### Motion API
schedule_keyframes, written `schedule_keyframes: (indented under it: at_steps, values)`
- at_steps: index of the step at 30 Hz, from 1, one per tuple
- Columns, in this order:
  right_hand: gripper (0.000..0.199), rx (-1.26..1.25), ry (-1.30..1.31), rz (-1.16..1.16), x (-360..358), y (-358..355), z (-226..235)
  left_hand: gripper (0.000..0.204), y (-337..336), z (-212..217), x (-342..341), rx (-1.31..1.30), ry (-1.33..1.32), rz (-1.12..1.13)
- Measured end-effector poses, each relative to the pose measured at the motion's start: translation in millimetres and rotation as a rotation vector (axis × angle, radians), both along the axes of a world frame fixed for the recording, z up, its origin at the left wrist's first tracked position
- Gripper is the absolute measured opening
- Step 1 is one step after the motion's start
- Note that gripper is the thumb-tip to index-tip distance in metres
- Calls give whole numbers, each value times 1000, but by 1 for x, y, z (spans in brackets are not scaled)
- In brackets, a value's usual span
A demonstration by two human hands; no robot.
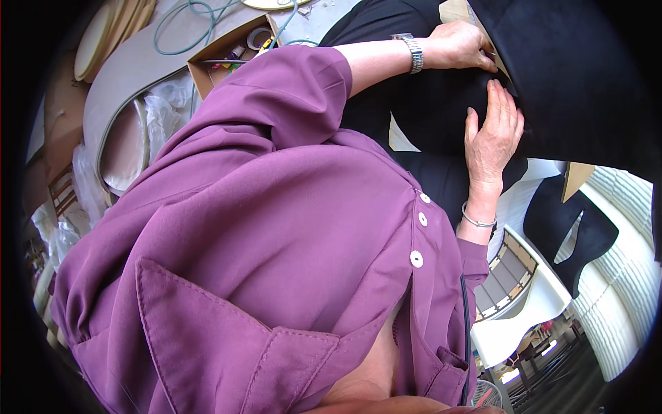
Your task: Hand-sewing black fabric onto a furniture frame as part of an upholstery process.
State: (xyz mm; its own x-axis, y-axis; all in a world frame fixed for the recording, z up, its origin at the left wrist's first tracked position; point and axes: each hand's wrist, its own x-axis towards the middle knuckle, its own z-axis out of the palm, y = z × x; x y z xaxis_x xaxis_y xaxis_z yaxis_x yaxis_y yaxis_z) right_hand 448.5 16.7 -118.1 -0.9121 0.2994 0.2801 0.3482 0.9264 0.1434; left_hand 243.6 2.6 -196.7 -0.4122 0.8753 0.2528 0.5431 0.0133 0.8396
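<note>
Black fabric (441, 103) spreads in front of me at the upper right, draped over a piece whose pale wooden edge (455, 11) shows beside my left hand. My left hand (460, 45), with a metal watch on its wrist, is closed, its thumb and fingers pinching the fabric along that edge. Just nearer, my right hand (495, 131) lies flat on the black fabric with fingers extended, a thin bangle at its wrist. A pale pointed patch (401, 136) shows through a gap in the black material. What lies under the fabric is hidden.
At the upper left, a cardboard box (200, 74) holds a tape roll and small items on a grey surface, near a coiled hose (157, 38). Curved wooden pieces (96, 41) stand behind. To the right are a white chair-like shell (545, 303) and a black cut-out panel (586, 234).
</note>
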Motion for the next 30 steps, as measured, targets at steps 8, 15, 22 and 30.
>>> schedule_keyframes:
  at_steps: [8, 15, 22, 30]
  values:
    - [62, -71, 26, 58, -2, 2, 0, 20, 4, 3, 12, -68, -136, 92]
    - [64, -13, -10, 15, -5, -12, 12, 20, 6, 14, 20, -108, -181, 143]
    - [67, 122, -109, -53, -5, 0, 5, 23, 9, 10, 21, -130, -262, 100]
    - [67, 98, -94, -77, -4, 0, 2, 31, 17, 15, 7, -183, -167, -75]
